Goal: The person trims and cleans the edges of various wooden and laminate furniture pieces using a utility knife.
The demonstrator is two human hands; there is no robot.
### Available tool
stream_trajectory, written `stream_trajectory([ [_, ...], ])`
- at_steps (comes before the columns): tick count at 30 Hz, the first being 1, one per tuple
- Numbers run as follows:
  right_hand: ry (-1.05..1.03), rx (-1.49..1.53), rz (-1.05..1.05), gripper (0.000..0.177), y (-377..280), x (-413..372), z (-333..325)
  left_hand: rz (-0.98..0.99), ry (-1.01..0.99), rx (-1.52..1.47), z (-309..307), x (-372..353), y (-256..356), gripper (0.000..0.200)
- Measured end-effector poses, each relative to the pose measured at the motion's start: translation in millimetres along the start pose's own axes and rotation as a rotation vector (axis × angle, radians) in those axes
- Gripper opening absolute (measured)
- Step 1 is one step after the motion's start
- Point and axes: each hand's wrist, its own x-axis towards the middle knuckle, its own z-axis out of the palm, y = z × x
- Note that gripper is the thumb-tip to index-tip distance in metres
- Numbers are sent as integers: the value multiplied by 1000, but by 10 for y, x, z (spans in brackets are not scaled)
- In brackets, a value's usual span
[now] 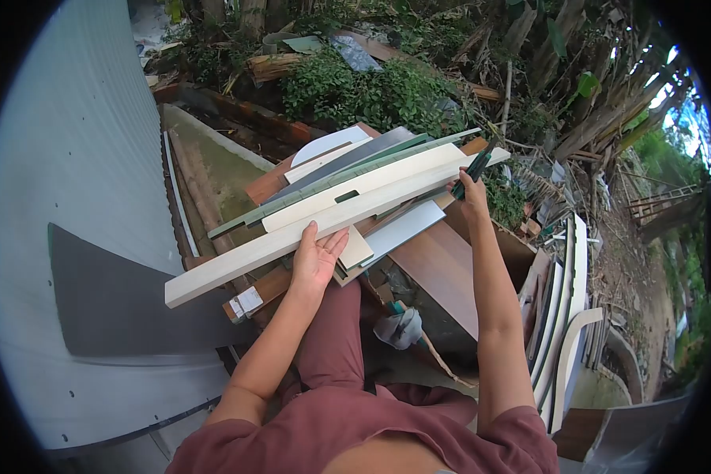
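Note:
A long pale wooden plank (pixel 292 246) lies slantwise across a stack of boards in front of me. My left hand (pixel 320 257) is palm up at its near edge, with the thumb against the plank and the fingers stretched out. Near the plank's far right end, my right hand (pixel 472 196) is closed around a dark green hand tool (pixel 477 163), whose exact kind I cannot make out. Just behind the plank is a cream board (pixel 387 180) with a dark slot. Below it are a small cream block (pixel 357 249) and a white-faced board (pixel 407 229).
A pale corrugated metal wall (pixel 95 158) rises on the left. Brown panels (pixel 442 268) and a grey cloth-like bundle (pixel 399 328) lie near my knees. Curved white strips (pixel 565 300) stand at right. Shrubs (pixel 363 95) and tree trunks fill the back.

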Motion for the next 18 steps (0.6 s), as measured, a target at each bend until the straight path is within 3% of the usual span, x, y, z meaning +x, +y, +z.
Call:
stream_trajectory([
  [2,-57,-14,-37,34,87,6,48,-21,88,-97,-21,151,-185,47],
  [9,-115,197,20,31,146,-819,118,-108,78,-110,71,551,-397,44],
  [14,-19,320,52,28,308,-1610,-219,-161,66,-104,220,862,-302,44],
  [18,74,422,68,26,354,-2246,-437,-362,103,-250,211,1130,-339,52],
])
